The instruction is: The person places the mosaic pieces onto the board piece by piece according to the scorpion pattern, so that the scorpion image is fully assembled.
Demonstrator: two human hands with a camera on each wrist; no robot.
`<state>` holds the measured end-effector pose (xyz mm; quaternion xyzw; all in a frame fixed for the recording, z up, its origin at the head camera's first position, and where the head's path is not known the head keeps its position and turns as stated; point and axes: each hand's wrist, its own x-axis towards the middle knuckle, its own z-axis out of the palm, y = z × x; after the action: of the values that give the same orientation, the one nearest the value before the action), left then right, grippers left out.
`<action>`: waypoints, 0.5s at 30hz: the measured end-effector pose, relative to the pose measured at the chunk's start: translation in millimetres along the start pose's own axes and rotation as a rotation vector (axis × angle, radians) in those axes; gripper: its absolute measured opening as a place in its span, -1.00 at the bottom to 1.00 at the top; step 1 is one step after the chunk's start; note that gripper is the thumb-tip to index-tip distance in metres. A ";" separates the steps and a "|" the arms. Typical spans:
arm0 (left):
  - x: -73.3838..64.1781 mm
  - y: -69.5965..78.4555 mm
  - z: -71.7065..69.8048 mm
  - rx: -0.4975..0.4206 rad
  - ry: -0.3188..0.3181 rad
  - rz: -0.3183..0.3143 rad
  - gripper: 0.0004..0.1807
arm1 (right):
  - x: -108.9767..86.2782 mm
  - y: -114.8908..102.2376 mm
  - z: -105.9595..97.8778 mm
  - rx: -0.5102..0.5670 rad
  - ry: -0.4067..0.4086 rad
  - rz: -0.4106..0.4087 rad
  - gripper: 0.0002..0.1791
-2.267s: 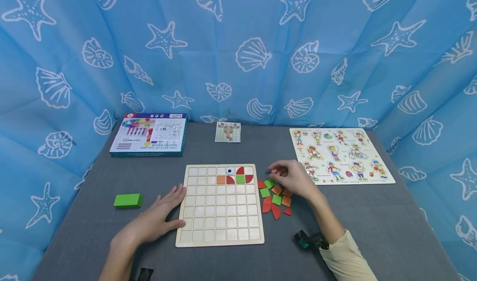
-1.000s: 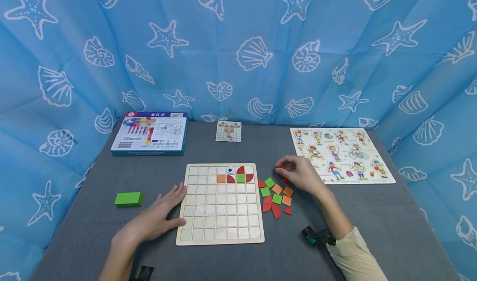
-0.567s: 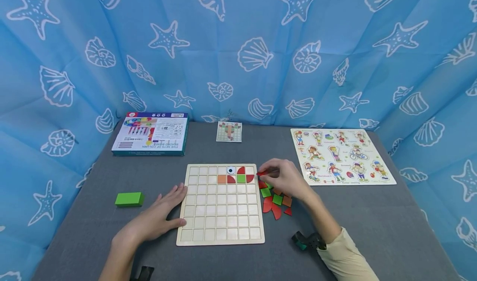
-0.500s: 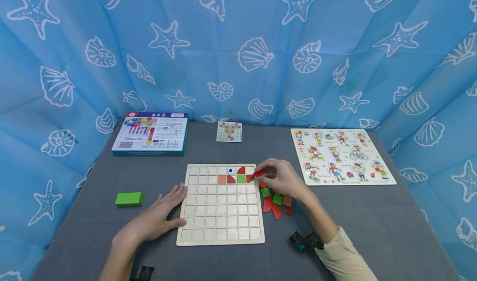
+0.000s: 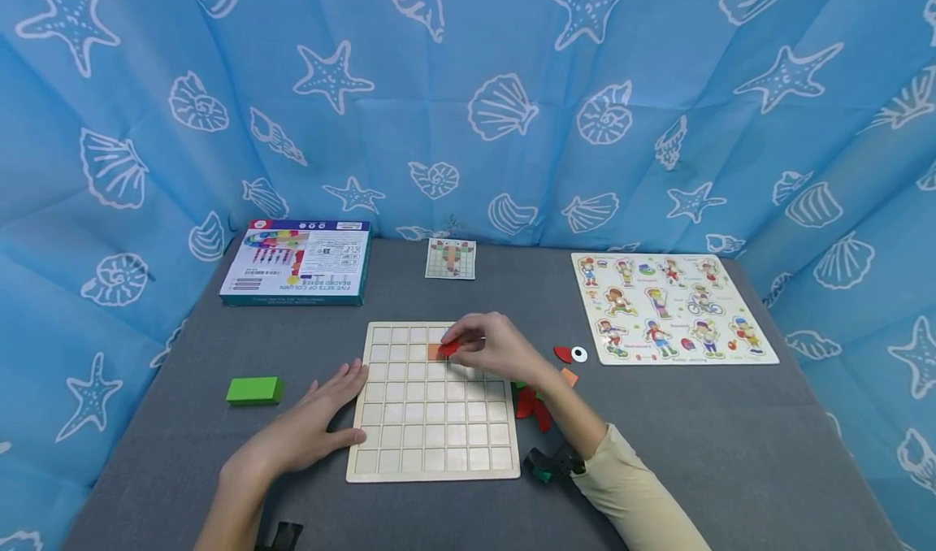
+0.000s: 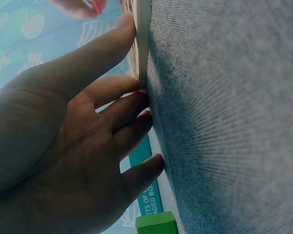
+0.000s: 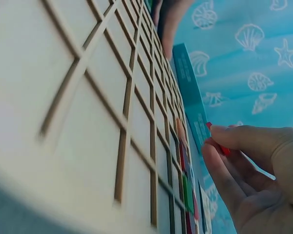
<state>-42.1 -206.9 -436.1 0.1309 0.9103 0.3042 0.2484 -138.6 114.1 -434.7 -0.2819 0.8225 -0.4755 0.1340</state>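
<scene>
Pinching a red piece (image 5: 449, 349) with our right hand (image 5: 491, 346) over the board (image 5: 409, 437), far part, left hand (image 5: 310, 421) resting at its left edge, we're probably placing it, just gotta line it up.

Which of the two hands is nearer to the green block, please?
Left. The left hand lies to the right of the green block, touching the board; the right hand is farther right, over the board, pinching a red piece.

A blue curtain (image 5: 409, 145) printed in white seashells and starfish hangs in folds; the tabletop (image 5: 731, 453) is grey.
</scene>
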 end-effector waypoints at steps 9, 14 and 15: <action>1.7 -0.1 0.4 0.002 -0.009 -0.016 0.07 | 26.1 -6.8 19.7 -0.121 -0.086 -0.067 -0.76; 2.6 0.0 0.2 0.007 -0.011 -0.022 0.07 | 35.9 -9.3 28.9 -0.189 -0.102 -0.103 -0.79; 2.7 0.1 0.3 0.007 -0.011 -0.023 0.07 | 37.6 -9.9 30.3 -0.194 -0.106 -0.105 -0.80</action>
<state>-44.2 -205.6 -437.3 0.1232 0.9114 0.2973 0.2564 -150.7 66.7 -440.0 -0.3609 0.8406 -0.3844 0.1241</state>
